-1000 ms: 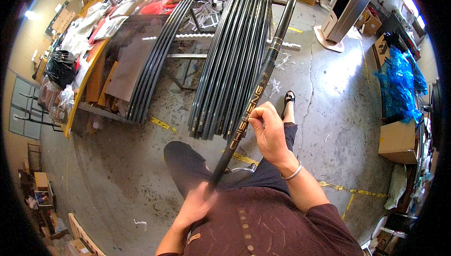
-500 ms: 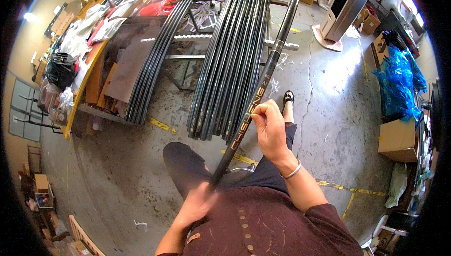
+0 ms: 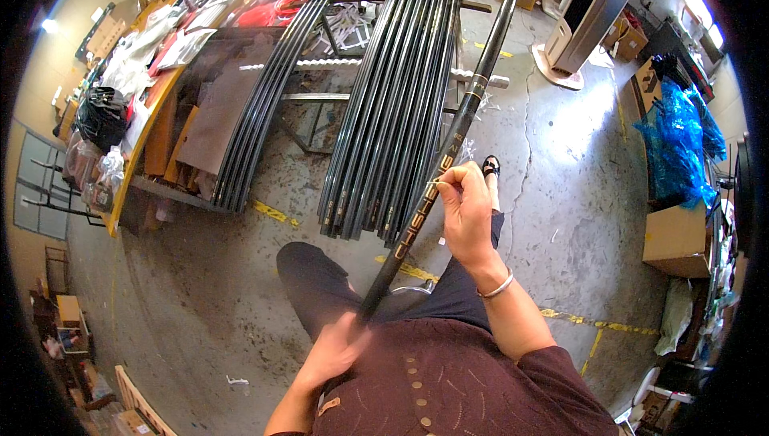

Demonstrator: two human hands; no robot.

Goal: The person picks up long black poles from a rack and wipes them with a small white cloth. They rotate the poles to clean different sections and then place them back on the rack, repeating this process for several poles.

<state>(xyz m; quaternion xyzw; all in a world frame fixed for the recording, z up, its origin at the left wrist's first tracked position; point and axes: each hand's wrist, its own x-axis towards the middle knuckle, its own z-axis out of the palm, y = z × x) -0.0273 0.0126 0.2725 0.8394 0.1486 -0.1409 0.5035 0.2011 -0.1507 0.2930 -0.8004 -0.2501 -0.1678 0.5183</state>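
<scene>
A long black pole (image 3: 460,125) with gold lettering and thin gold rings slants from my lap up to the far right. My left hand (image 3: 333,349) is wrapped round its lower end, slightly blurred. Beside the lettering, my right hand (image 3: 467,224) is closed in a pinch with thumb and forefinger close to the pole's surface. A small pale bit shows at those fingertips, too small to name. Just beyond the held pole, a row of similar black poles (image 3: 392,92) lies side by side on a metal rack (image 3: 316,97).
More black poles (image 3: 272,100) lie on the rack's left. A cluttered table (image 3: 152,132) with plastic bags stands at the left. A tall pale appliance (image 3: 573,44) is at the far right, blue plastic wrapping (image 3: 681,140) and a cardboard box (image 3: 679,240) nearer.
The pole has turned slightly about its length and its upper end has swung a little to the right. My right hand has shifted slightly right and down. My left hand keeps its grip.
</scene>
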